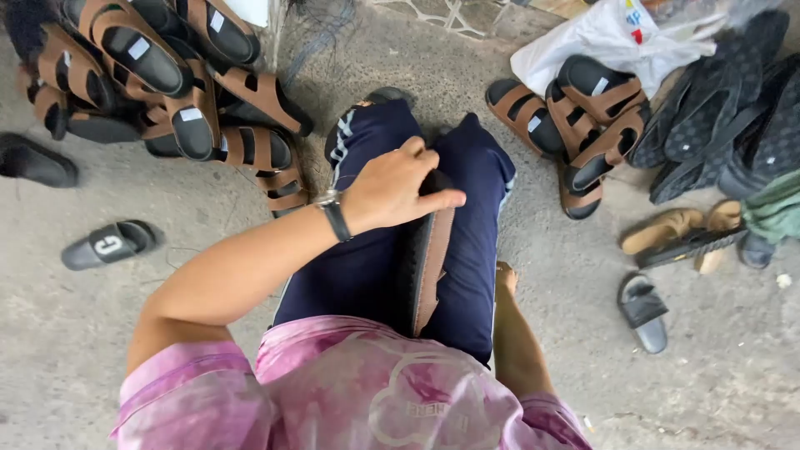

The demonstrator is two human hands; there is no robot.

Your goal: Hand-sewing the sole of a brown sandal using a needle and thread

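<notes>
I sit on the ground in dark blue trousers. A brown and black sandal stands on its edge between my thighs. My left hand, with a black watch on the wrist, grips the sandal's far end from above. My right forearm runs down past my right thigh. Only a small part of my right hand shows beside the leg, near the floor, and its fingers are hidden.
A heap of brown-strapped black sandals lies at the upper left, with a smaller group at the upper right beside a white plastic bag and black slippers. Single slides lie on the concrete floor.
</notes>
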